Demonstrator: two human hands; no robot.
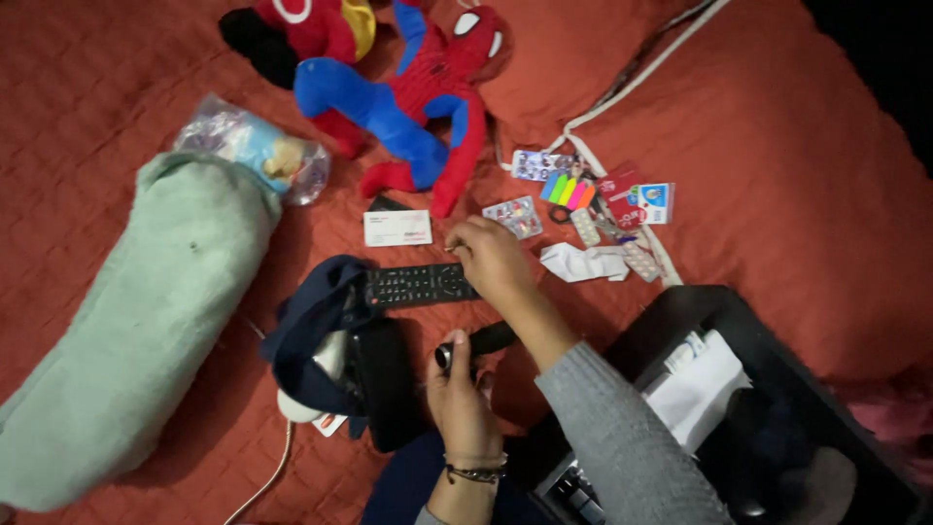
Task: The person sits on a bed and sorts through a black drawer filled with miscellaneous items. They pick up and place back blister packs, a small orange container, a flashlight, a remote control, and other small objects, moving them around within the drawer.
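Your right hand (491,258) is reaching across the red quilt (777,146), fingers pinching something too small to identify, just above the black remote control (418,285). Your left hand (459,399) is gripping a small black cylindrical object (476,345), near a black bag (384,384).

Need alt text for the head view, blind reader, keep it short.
Seen from above on a red quilted bedspread, a person's right hand reaches over a black remote control while the left hand holds a small dark cylindrical object. Around them lie a red and blue plush toy, blister packs and a green bundle.
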